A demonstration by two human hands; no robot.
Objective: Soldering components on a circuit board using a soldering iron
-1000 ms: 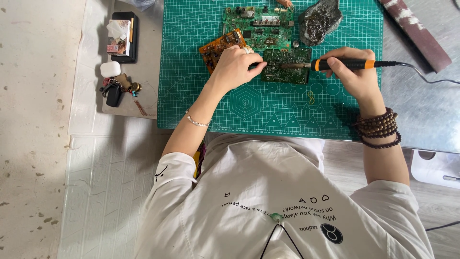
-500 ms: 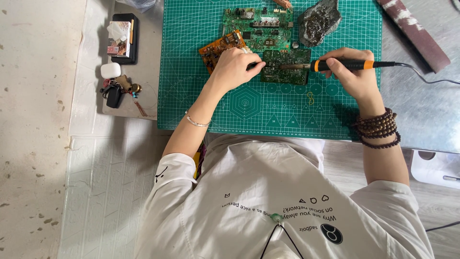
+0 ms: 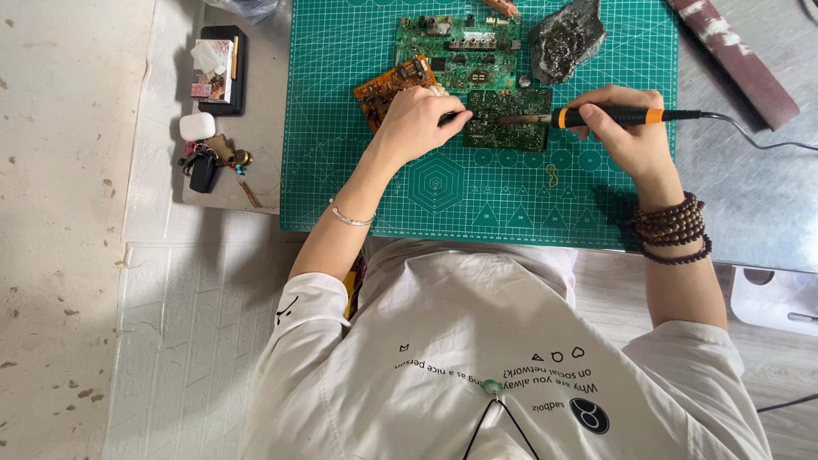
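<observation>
Head cam, looking down on bench. Green cutting mat point(image 3: 358, 170) across upper centre of frame. Right hand point(image 3: 626, 132) clamped round soldering iron point(image 3: 596, 116), black grip w/ orange bands, upper right of centre. Iron's long axis near horizontal across frame, tip pointing frame-left, cord trailing off to right edge. Tip resting on or just above small dark green circuit board point(image 3: 507, 119), lying flat on mat at upper centre; contact not certain at this res. Left hand point(image 3: 417, 123) just left of that board, fingers curled together, pinching something thin at board's left edge; too small to tell what. So board sits between both hands: left hand touching its left side, right hand farther off at iron's handle end, only the tip reaching in. Orange-brown board point(image 3: 394, 85) partly under left hand, tilted, upper left of small board. Larger green board point(image 3: 456, 51) above, near top edge. Dark lumpy grey block point(image 3: 567, 38) at upper right of boards, apart from iron. Beaded bracelets point(image 3: 673, 230) on right wrist, thin bangle point(image 3: 349, 218) on left. Off mat at upper left: black phone point(image 3: 223, 94) w/ card on top, small white case point(image 3: 197, 126), key bunch point(image 3: 203, 163) below it. Dark red strip point(image 3: 733, 51) slanting at upper right.
</observation>
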